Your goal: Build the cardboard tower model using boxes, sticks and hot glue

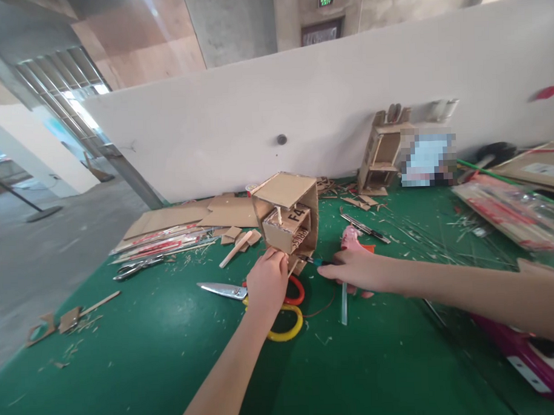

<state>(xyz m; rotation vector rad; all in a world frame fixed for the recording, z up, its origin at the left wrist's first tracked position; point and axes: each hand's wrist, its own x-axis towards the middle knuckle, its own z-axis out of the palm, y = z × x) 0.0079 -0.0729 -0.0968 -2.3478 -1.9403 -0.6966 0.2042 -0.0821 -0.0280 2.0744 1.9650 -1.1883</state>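
Observation:
A cardboard structure [283, 192] with a smaller lettered box inside stands at mid-table. My left hand [268, 280] is closed at its lower front edge, by a small cardboard piece and a thin wooden strip; the fingertips are partly hidden. My right hand [352, 270] pinches a slim dark tool [319, 262] with a teal band, its tip touching or close to the structure's base; its exact kind is unclear. Beneath and beyond that hand lies a pink glue gun [351, 236], a clear glue stick [344, 305] showing below. Scissors [284, 335] with red and yellow handles lie under my left hand.
Pliers [138, 267], a wooden stick [235, 249] and flat cardboard sheets [231, 210] lie to the left. A utility knife [366, 228] and a cardboard stand [380, 152] are beyond my right hand. Plastic-wrapped material [508, 211] and a purple object [513, 356] sit right. A white partition [238, 124] backs the table.

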